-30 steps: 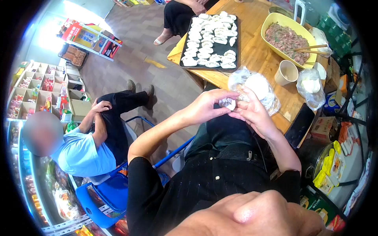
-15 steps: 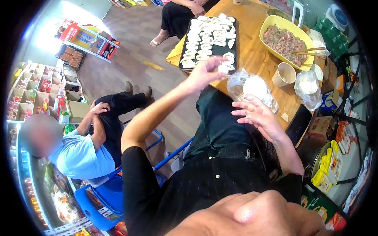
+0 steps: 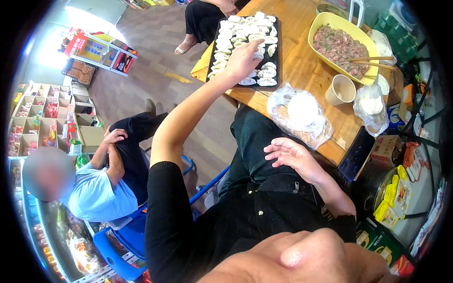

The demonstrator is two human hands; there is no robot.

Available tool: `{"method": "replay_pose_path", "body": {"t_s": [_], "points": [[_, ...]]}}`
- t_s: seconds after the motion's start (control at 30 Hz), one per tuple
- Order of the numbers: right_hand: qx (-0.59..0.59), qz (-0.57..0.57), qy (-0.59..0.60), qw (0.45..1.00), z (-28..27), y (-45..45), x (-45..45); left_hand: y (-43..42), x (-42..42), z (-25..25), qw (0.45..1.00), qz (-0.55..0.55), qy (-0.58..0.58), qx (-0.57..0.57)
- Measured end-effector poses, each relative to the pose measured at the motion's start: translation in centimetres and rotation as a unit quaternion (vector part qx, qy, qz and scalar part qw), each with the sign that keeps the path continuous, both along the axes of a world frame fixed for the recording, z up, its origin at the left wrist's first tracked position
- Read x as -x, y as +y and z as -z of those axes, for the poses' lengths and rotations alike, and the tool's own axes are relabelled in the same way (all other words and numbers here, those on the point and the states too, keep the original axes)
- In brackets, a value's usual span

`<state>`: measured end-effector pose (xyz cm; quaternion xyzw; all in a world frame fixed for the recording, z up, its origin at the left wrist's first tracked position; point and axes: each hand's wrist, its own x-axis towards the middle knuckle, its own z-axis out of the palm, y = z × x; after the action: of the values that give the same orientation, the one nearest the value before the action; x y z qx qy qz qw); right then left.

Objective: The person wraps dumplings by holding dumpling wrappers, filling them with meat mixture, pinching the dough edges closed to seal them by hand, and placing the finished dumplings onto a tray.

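Note:
My left hand (image 3: pixel 244 60) reaches over a black tray (image 3: pixel 278 40) holding rows of white dumplings (image 3: pixel 267 73). Its fingers stretch forward among the dumplings at the tray's middle; the undersides of the fingertips are hidden. My right hand (image 3: pixel 292 158) hovers above my lap, fingers slightly bent and apart, with nothing in it. Nearest to it on the table edge lies a clear plastic bag (image 3: pixel 321 127) with round white dough wrappers (image 3: pixel 303 109). Beyond them stands a yellow bowl (image 3: pixel 313 35) of minced filling (image 3: pixel 337 47), with chopsticks (image 3: pixel 370 61) resting across its rim.
On the wooden table (image 3: pixel 295 66) stand a paper cup (image 3: pixel 340 89) and a bag of dough (image 3: pixel 371 106). A dark phone (image 3: pixel 355 153) lies at its edge. A person in a blue shirt (image 3: pixel 101 191) sits to the left; another person's legs (image 3: pixel 203 21) show beyond the tray.
My left hand has moved from the tray's near right corner up and left over the dumplings. The white piece at its fingers no longer shows there. My right hand has dropped back toward my lap.

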<state>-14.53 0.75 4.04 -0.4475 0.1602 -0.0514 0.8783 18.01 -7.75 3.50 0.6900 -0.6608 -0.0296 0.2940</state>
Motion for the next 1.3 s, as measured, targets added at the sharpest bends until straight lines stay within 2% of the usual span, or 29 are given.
{"method": "replay_pose_path", "body": {"t_s": [0.1, 0.2, 0.27, 0.5, 0.67, 0.8, 0.87, 1.0, 1.07, 1.3], "points": [[-0.012, 0.005, 0.001, 1.000, 0.3, -0.1, 0.0, -0.5, -0.1, 0.2, 0.999, 0.023, -0.020, 0.013], [-0.009, 0.007, 0.001, 1.000, 0.3, -0.2, 0.0, -0.8, -0.2, 0.5, 0.996, 0.025, -0.087, 0.015], [-0.007, 0.007, 0.000, 1.000, 0.4, -0.2, 0.0, -0.9, -0.5, 0.5, 0.991, 0.038, -0.131, -0.012], [-0.003, 0.000, 0.002, 1.000, 0.3, -0.2, -0.2, -1.2, -0.7, -0.3, 0.982, 0.044, -0.174, -0.064], [0.005, 0.002, -0.004, 1.000, 0.2, -0.2, -0.4, -1.6, -0.6, -0.4, 0.958, 0.051, -0.272, -0.080], [0.005, 0.001, 0.000, 1.000, 0.5, -0.1, -0.4, -1.2, -0.6, -0.9, 0.973, 0.049, -0.214, -0.064], [0.006, 0.000, -0.002, 1.000, 0.4, -0.1, -0.4, -1.1, -0.7, -1.4, 0.985, 0.035, -0.148, -0.082], [0.012, -0.001, -0.006, 1.000, 0.5, -0.3, -0.4, -1.1, -1.3, -1.1, 0.987, 0.049, -0.141, -0.063], [0.010, -0.001, -0.006, 1.000, 0.4, -0.3, -0.5, -1.1, -1.5, -0.9, 0.988, 0.063, -0.137, -0.015], [0.002, -0.001, 0.002, 1.000, 0.9, 0.0, -0.4, -2.0, -2.2, 0.5, 0.988, 0.106, -0.115, -0.012]]}}
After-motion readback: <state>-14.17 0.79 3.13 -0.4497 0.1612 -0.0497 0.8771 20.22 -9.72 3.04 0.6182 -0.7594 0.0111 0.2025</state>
